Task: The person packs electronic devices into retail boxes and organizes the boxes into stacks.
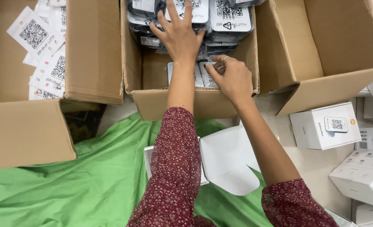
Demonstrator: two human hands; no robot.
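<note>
Both my hands reach into an open cardboard box (169, 103) in the middle. My left hand (179, 34) lies flat, fingers spread, on a stack of plastic-wrapped dark devices with white code cards (230, 19). My right hand (233, 77) is lower in the box, its fingers pinched on one wrapped packet (206, 75) standing near the front wall. A ring shows on one finger of the right hand. An open white carton (228, 162) rests on my lap under my forearms.
A second cardboard box (30, 130) at the left holds loose white code cards (47, 67). Green cloth (89, 180) covers my lap. White retail boxes (325, 126) are stacked at the right on the pale floor. The middle box's flap (342, 46) stands open to the right.
</note>
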